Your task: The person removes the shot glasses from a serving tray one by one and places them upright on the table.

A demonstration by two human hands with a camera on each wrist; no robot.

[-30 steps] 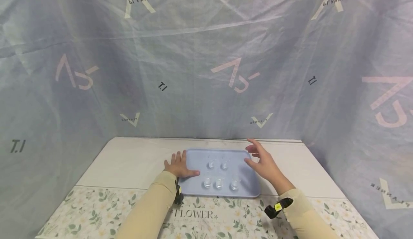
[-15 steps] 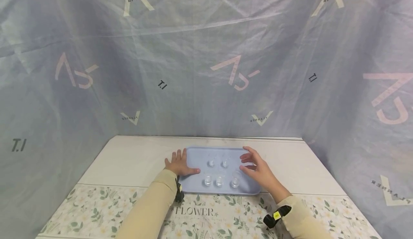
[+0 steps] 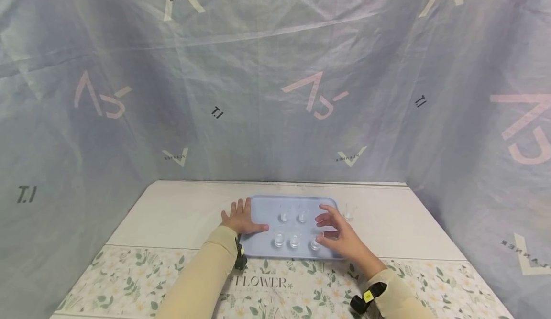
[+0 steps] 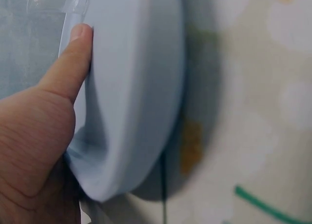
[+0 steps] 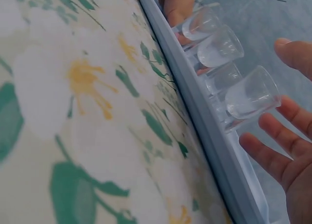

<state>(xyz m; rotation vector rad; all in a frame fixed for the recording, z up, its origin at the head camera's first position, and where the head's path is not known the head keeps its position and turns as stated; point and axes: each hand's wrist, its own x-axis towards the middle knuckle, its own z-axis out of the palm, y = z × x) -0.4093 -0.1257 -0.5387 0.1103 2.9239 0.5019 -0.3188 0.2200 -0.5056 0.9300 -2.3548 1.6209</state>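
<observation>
My left hand (image 3: 240,220) lies with fingers spread over the left edge of a light blue tray (image 3: 259,248); its thumb (image 4: 73,58) extends along the inside in the left wrist view. Several small clear shot glasses stand on the tray, two behind and three in front. Above the tray's right side, my right hand (image 3: 343,235) has its fingers bent loosely and parted. In the head view it partly covers the front right shot glass (image 3: 314,246). In the right wrist view the thumb and fingers stand apart beside that shot glass (image 5: 252,93), fingertips close to its rim.
Another clear shot glass (image 3: 349,213) stands on the white table just right of the tray. A floral cloth (image 3: 185,280) covers the table's front part. Grey printed sheeting (image 3: 258,132) hangs behind and on both sides.
My right hand has come left and lower, over the front right glass. The shot glass right of the tray now shows from behind it. My left hand stays in place.
</observation>
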